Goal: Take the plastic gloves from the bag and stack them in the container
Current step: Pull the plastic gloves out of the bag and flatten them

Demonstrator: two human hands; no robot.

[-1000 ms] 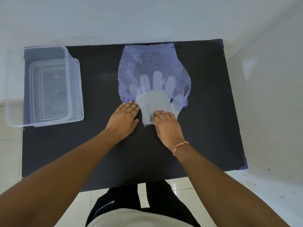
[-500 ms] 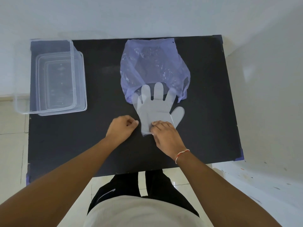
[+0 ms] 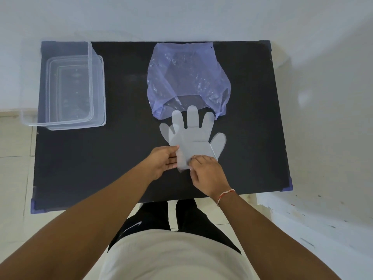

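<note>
A stack of thin clear plastic gloves [image 3: 192,136] lies flat on the black table, fingers pointing toward the mouth of a crumpled bluish plastic bag [image 3: 186,77] just behind it. The glove fingertips barely overlap the bag's open edge. My left hand [image 3: 163,160] pinches the cuff's left edge between thumb and fingers. My right hand [image 3: 205,170] presses on the cuff's near right corner with its fingertips. A clear rectangular container [image 3: 64,87] stands at the table's far left, with nothing visible inside.
The black table [image 3: 90,168] has blue corner caps and ends close to my legs. A white wall runs behind it, and a pale surface lies to the right. Tiled floor shows on the left.
The gloves have slid out of the bag toward me until almost wholly clear of it. My left hand went from a fist beside the cuff to pinching its left edge.
</note>
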